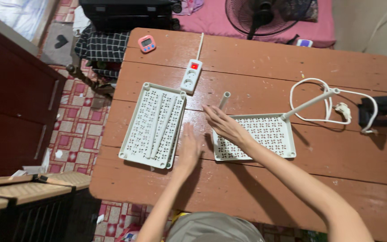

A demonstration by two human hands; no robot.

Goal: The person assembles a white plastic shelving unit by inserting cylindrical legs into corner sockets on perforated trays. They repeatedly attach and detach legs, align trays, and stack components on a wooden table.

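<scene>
Head view, looking down on a worn reddish wooden table (256, 188).

Right hand (224, 124): open, fingers spread, palm down over the left corner of a white perforated shelf panel (265, 134) that lies flat near the table's middle. Holds nothing. A short white tube (224, 100) stands at that panel's far left corner, just beyond the fingertips; contact cannot be told. A longer white tube (310, 102) slants away from the panel's far right corner.

Left hand (188, 150): open, fingers together and stretched forward, empty, in the gap between the two panel groups, close to the table surface.

To the left: a stack of white perforated panels (145, 121) with several white tubes (162, 123) lying lengthwise on top.

Beyond: white power strip (191, 75) with its red switch lit, cord running off the far edge. Pink digital timer (147, 43) at the far left corner. Looped white cable (328, 105) to the right, beside a dark device (384, 111) at the table's right edge.

Off the table: standing fan (265, 15), pink bed (211, 18), patterned floor (75, 134).
</scene>
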